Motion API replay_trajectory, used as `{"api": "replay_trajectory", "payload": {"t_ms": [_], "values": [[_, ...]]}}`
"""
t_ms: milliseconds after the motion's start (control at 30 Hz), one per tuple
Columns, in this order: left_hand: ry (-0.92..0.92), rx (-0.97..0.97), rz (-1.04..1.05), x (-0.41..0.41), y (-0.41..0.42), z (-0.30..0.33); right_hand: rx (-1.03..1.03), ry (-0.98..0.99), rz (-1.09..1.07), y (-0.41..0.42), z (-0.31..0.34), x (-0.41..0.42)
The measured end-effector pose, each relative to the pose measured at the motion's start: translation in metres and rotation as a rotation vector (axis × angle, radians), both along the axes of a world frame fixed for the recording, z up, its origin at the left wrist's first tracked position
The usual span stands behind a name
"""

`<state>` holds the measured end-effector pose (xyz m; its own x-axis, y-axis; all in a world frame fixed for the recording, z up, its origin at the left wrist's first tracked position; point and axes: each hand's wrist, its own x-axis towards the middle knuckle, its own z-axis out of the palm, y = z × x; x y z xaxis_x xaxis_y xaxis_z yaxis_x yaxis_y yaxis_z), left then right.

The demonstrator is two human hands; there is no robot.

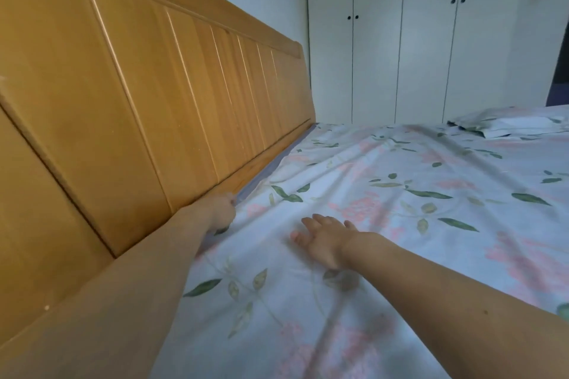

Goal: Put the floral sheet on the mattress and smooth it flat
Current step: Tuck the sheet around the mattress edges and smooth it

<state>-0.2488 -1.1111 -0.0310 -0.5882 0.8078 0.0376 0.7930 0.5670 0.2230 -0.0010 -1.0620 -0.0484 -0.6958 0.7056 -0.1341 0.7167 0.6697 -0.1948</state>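
The floral sheet (pixel 400 194), pale with pink flowers and green leaves, lies spread over the mattress, and creases fan out from its head end. A thin strip of grey-blue mattress edge (pixel 261 177) shows along the headboard. My left hand (pixel 220 214) is down at that gap and grips the sheet's edge, its fingertips hidden in the fabric. My right hand (pixel 323 237) rests flat on the sheet just to the right, fingers straight and spread.
A tall wooden headboard (pixel 138 86) fills the left side, close beside my left arm. White wardrobe doors (pixel 431 40) stand beyond the far side of the bed. A folded floral bundle (pixel 505 123) lies at the sheet's far right.
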Motion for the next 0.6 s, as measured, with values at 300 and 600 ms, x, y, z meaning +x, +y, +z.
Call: {"api": "replay_trajectory", "payload": {"t_ms": [300, 600], "values": [[-0.109, 0.01, -0.194, -0.029, 0.071, -0.018, 0.065, -0.051, -0.126, 0.044, -0.015, -0.032], [-0.098, 0.067, -0.321, -0.039, 0.11, -0.025, 0.132, 0.009, -0.143, 0.064, -0.041, -0.034]]}}
